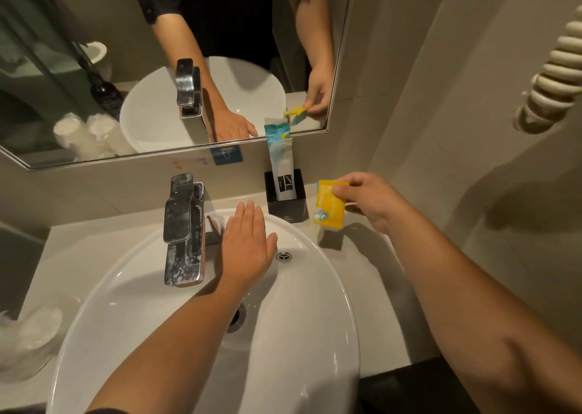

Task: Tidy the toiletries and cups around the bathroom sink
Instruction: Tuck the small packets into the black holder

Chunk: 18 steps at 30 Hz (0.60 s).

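One blue-white packet already stands in the black holder, the right hand pinches a yellow sachet just beside it, the left hand lies flat-fingered over the sink, and wrapped cups at left seem untouched.

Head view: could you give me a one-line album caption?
Right hand pinches a yellow packet beside the black holder; left hand lies flat over the sink.

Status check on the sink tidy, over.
Right hand pinching yellow sachet beside black holder. Left hand flat on basin rim. Holder already has a white packet; nothing blocking.
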Available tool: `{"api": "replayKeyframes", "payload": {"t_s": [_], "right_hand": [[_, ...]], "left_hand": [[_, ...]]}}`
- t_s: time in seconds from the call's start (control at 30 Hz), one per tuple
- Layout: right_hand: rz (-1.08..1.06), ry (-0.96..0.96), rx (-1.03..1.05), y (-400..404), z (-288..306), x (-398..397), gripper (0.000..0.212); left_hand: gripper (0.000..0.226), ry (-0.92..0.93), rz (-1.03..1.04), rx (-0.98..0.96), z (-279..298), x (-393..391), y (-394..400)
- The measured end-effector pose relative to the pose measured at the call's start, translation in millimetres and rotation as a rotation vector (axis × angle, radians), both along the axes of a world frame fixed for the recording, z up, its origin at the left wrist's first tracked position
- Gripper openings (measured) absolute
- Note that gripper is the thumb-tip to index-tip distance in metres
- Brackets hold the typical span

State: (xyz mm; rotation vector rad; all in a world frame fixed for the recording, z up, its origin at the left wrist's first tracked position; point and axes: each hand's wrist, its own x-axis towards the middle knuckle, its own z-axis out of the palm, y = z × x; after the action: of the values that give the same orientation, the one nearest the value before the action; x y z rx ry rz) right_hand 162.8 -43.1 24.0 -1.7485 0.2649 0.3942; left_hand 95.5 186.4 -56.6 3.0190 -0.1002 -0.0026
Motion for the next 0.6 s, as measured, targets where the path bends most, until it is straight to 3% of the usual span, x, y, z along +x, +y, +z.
{"api": "replayKeyframes", "payload": {"t_s": [0.13,0.27,0.6], "right_hand": [[0.096,-0.134,0.112,30.6,33.8,27.4,0.013],[0.142,-0.156,0.155,61.6,31.4,45.9,0.013],[0.146,-0.382,-0.193,64.9,-16.8,54.2,0.017]], "left_hand": [[0.070,0.009,-0.005,0.009,-0.1,0.5,1.2],[0.069,0.013,-0.007,-0.005,-0.5,1.3,1.0],[0.063,-0.015,-0.015,-0.004,-5.2,3.4,1.9]]}}
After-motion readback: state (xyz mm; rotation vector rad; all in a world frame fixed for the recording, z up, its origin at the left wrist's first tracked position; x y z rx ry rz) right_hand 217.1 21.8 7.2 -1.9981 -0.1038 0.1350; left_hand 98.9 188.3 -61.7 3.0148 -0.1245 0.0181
